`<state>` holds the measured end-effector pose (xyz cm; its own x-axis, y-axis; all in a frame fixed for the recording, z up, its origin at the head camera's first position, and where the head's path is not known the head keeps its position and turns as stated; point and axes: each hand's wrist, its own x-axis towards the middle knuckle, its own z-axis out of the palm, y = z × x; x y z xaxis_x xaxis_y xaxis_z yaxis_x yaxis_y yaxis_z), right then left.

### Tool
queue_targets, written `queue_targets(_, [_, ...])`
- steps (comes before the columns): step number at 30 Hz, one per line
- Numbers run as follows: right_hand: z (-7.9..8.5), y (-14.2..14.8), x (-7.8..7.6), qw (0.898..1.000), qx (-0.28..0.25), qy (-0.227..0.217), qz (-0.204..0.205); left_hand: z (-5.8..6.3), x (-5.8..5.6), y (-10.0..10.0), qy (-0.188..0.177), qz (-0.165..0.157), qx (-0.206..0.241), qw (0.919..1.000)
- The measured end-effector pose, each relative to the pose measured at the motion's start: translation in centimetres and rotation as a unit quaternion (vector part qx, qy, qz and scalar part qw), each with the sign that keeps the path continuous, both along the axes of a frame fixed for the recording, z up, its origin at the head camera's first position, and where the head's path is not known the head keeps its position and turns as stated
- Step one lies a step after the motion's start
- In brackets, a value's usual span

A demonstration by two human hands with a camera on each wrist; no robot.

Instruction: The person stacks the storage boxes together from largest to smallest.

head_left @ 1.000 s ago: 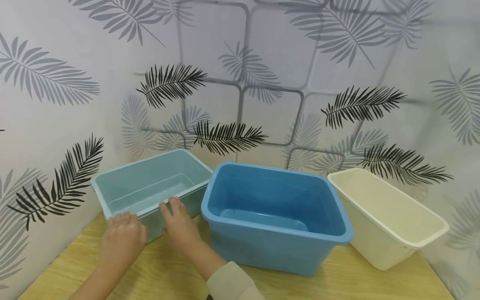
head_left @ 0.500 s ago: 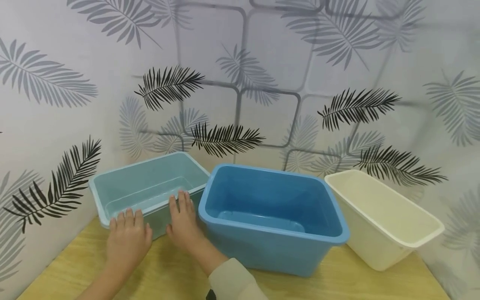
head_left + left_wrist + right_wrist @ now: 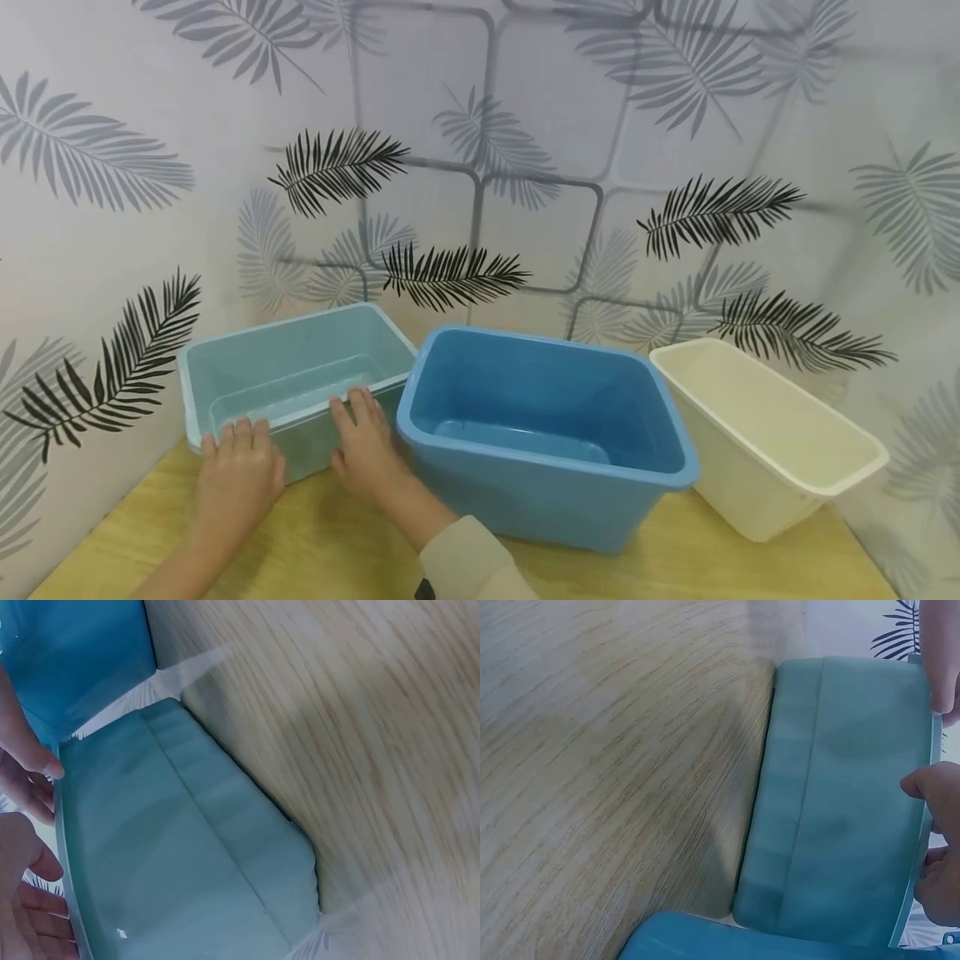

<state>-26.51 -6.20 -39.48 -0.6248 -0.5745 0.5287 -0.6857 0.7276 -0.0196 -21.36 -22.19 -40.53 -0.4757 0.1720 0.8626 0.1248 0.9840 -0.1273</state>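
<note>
A teal plastic bin (image 3: 300, 350) stands at the left of the wooden table, its inside bare. Over the left part of its near rim, my left hand (image 3: 238, 471) bends its fingers and grips the edge. Farther right along that rim, my right hand (image 3: 369, 446) holds on, fingertips over the edge. In the right wrist view my right thumb (image 3: 915, 784) lies against the bin's outer wall (image 3: 855, 795), with the other fingers behind the rim. The left wrist view shows the left fingers (image 3: 49, 926) at the rim, partly cut off by the frame.
A larger blue bin (image 3: 525, 508) stands just right of the teal one, close to my right forearm. Beyond it, a cream bin (image 3: 727, 467) sits at an angle. All rest on the wood-grain table (image 3: 322, 550), before a leaf-patterned wall covering (image 3: 540, 150).
Half a second ago both hands reached a little farther over the rim with straighter fingers; they have since drawn back slightly, left fingers bending. The bins stay nearly in place.
</note>
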Motion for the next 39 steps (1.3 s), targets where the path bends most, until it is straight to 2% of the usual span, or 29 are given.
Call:
queue_targets(7, [0.4, -0.1, 0.2, 0.999, 0.035, 0.026, -0.004, 0.4, 0.1, -0.8, -0.007, 0.006, -0.013, 0.9999])
queue_targets(14, [0.1, -0.6, 0.6, 0.995, 0.085, 0.037, -0.025, 0.4, 0.2, -1.3, -0.018, 0.025, -0.011, 0.9995])
queue_targets(19, [-0.1, -0.8, 1.3, 0.995, 0.088, 0.035, -0.022, 0.3, 0.2, -2.0, -0.008, 0.021, -0.002, 0.9997])
queue_targets(23, [-0.2, -1.0, 1.9, 0.994, 0.099, 0.037, -0.028, 0.3, 0.1, -2.5, 0.003, 0.020, -0.013, 0.9997])
queue_targets(28, [-0.3, -1.1, 2.4, 0.992, 0.114, 0.050, -0.031, 0.3, 0.2, -3.0, -0.009, 0.022, -0.012, 0.9996])
queue_targets(31, [-0.3, -1.1, 2.5, 0.994, 0.102, 0.042, -0.023, 0.2, 0.4, -3.2, -0.021, 0.024, -0.005, 0.9995])
queue_targets(34, [-0.4, -0.8, 2.2, 0.997, 0.066, 0.029, -0.021, 0.0, 0.5, -3.4, -0.021, 0.020, 0.000, 0.9996])
queue_targets(39, [-0.7, 0.2, 1.2, 0.998, 0.030, 0.015, -0.051, -0.4, 0.4, -3.8, -0.005, -0.018, -0.004, 0.9998])
